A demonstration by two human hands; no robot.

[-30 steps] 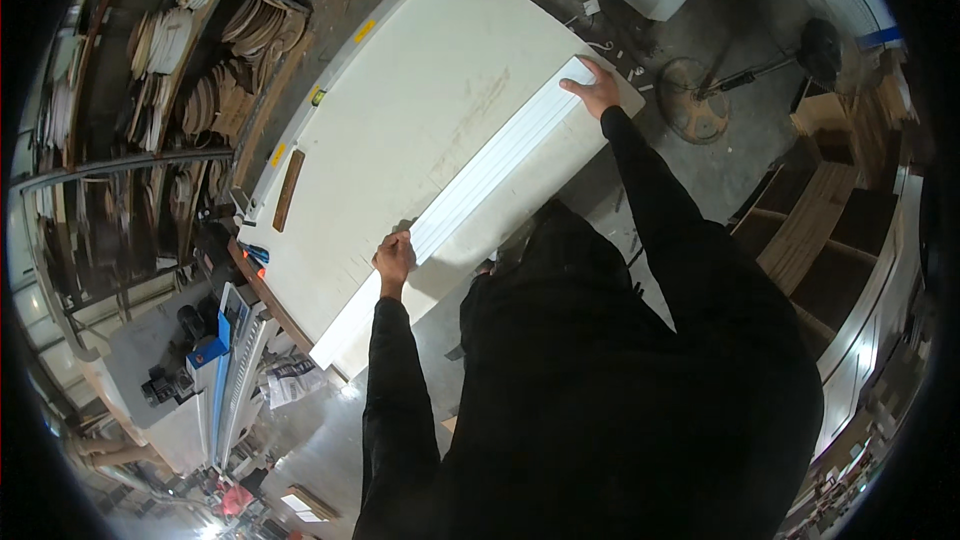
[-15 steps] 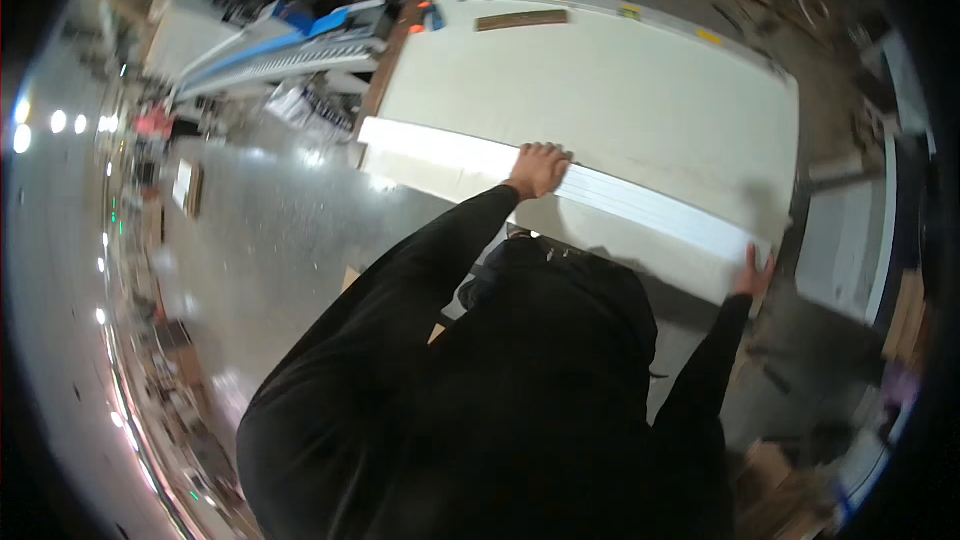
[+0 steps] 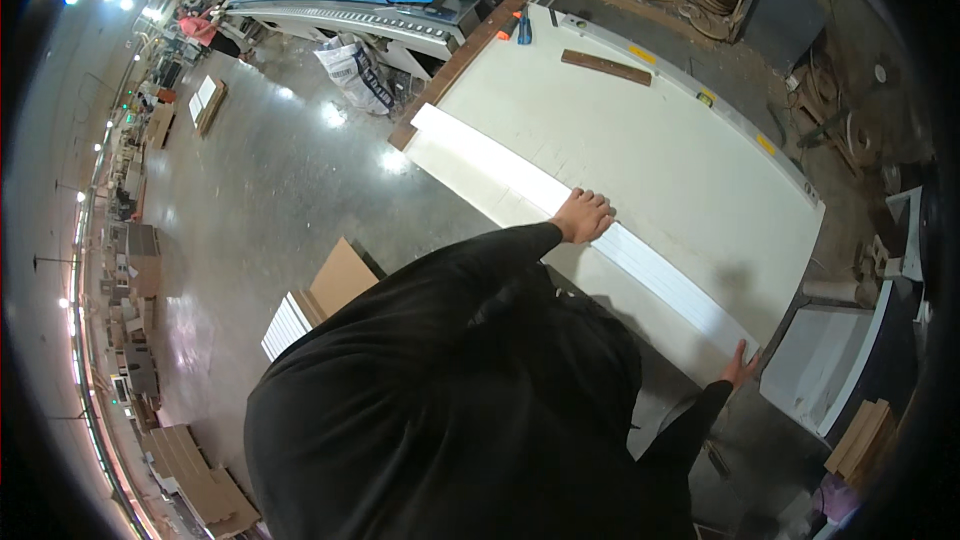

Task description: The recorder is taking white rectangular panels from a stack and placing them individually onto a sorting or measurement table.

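Observation:
A long white strip-shaped board (image 3: 662, 274) with lengthwise grooves lies flat along the near side of a pale worktable (image 3: 690, 170). My left hand (image 3: 585, 217) is laid across the middle of it, fingers bent over the far edge. At the board's right end, my right hand (image 3: 738, 368) grips the end with the thumb up on top; its other fingers are mostly hidden. A short brown wooden strip (image 3: 606, 67) rests toward the table's far side. Near the far left corner are a blue-handled tool (image 3: 525, 28) and an orange one (image 3: 508, 26).
A long level (image 3: 704, 99) with yellow marks lies along the far edge. Beyond the left corner stands a machine with a roller track (image 3: 380, 28), beside a white sack (image 3: 354, 75). Cardboard (image 3: 342, 277) sits behind my left arm. A distant person (image 3: 198, 28) wears a pink top.
My view has turned, so the table and board slope more steeply down to the right. Both hands keep their places on the board, which shows no clear shift on the table.

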